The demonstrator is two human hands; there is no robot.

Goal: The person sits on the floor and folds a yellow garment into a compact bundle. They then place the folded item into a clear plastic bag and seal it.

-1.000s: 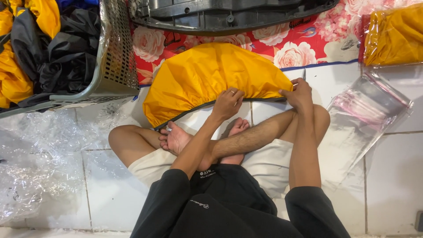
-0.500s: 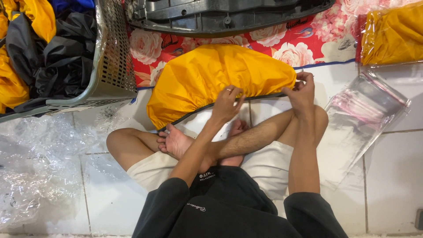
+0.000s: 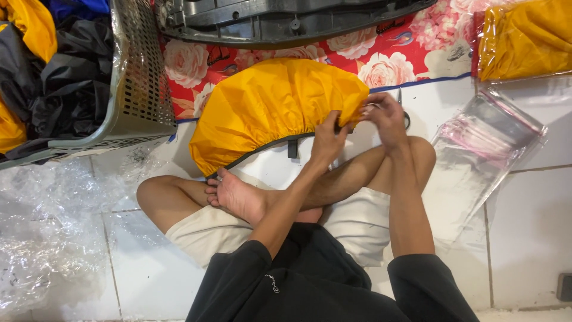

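Note:
A yellow fabric cover [image 3: 268,107] with a black elastic hem and a black strap lies on the white tiled floor in front of my crossed legs. My left hand [image 3: 329,138] pinches its hem near the right end. My right hand [image 3: 386,117] grips the cover's right tip, close beside the left hand. Something dark, perhaps scissors [image 3: 406,119], peeks out just behind my right hand.
A grey plastic basket [image 3: 134,89] of black and yellow fabric stands at the left. Crumpled clear plastic [image 3: 42,238] covers the floor at lower left. Clear bags [image 3: 476,149] lie at the right, a bagged yellow cover [image 3: 527,39] beyond them. A floral mat [image 3: 381,56] and a dark plastic part [image 3: 286,21] lie ahead.
Both hands have shifted left along the cover's right end, and the tip of the fabric is now folded in under them. The cover looks shorter and more bunched.

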